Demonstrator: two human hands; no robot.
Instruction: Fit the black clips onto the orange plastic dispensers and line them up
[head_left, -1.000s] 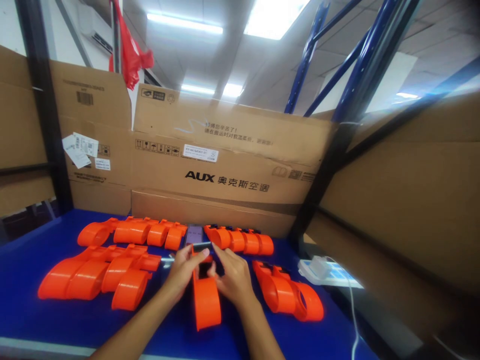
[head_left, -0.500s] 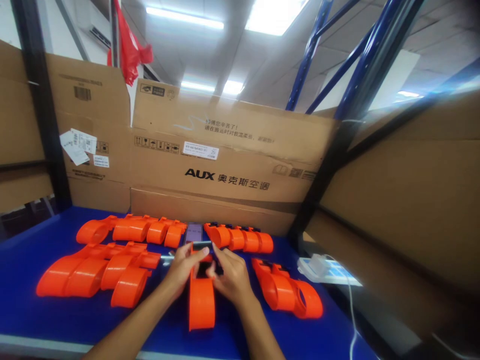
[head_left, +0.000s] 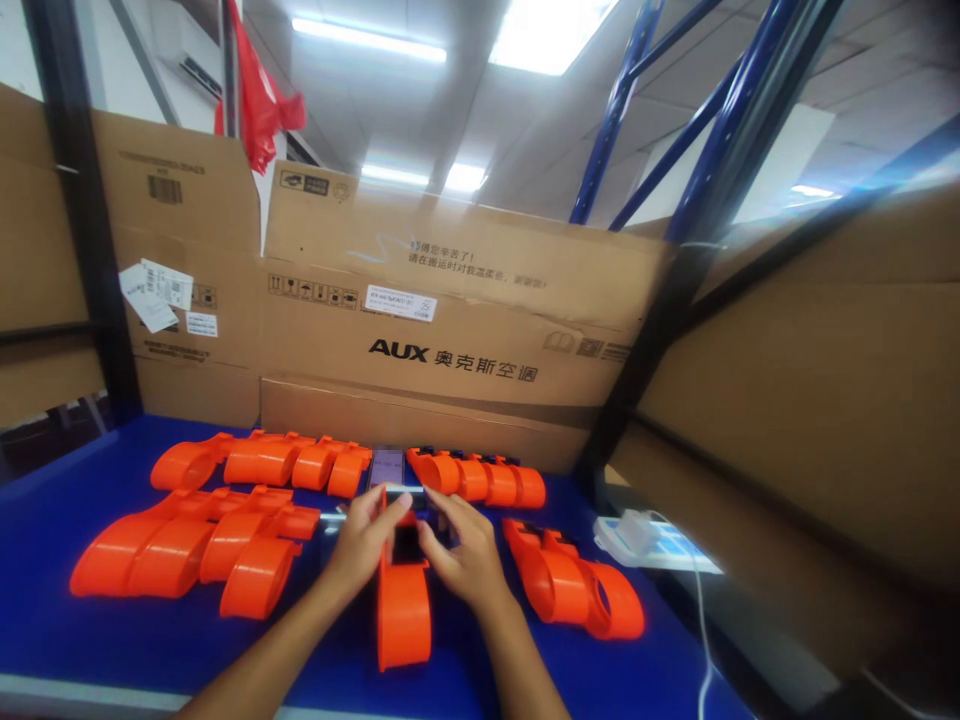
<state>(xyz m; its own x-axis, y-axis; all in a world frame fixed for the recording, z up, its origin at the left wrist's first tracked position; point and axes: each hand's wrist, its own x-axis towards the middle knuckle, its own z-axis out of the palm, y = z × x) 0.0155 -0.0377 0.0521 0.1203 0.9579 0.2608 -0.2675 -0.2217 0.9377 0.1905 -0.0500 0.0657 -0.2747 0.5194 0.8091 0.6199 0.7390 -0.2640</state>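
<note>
Gripping orange part [head_left: 403, 612]: left hand [head_left: 365, 545], right hand [head_left: 465, 560], both hands closed; "AUX" carton [head_left: 450, 330] behind.

Bright orange plastic parts [head_left: 187, 555] lie on a deep blue table [head_left: 67, 640]. Behind them stand plain brown boxes [head_left: 465, 330] with black print and white labels. A red cloth [head_left: 259, 100] hangs above. A white charger [head_left: 637, 532] sits right.

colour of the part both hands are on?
Bright orange, with a dark piece at the top between the fingers; head view. Left hand, right hand.
</note>
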